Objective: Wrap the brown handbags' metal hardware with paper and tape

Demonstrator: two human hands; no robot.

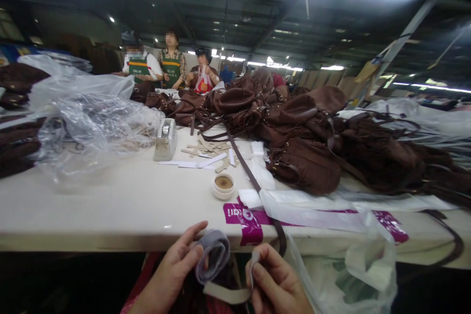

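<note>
My left hand holds a loosely coiled roll of grey fabric strip between thumb and fingers, just below the table's front edge. In my right hand the end of a grey strip is pinched between thumb and forefinger. A beige stretch of strip runs between the roll and my right hand. Beyond my hands, a small round white tub with brown contents stands on the white table. Behind the tub lie scattered beige and white strips.
Brown bags are heaped across the back and right. A tape dispenser stands beside clear plastic at the left. A dark strap crosses the table near purple tape. A plastic bag hangs right. Three people are behind.
</note>
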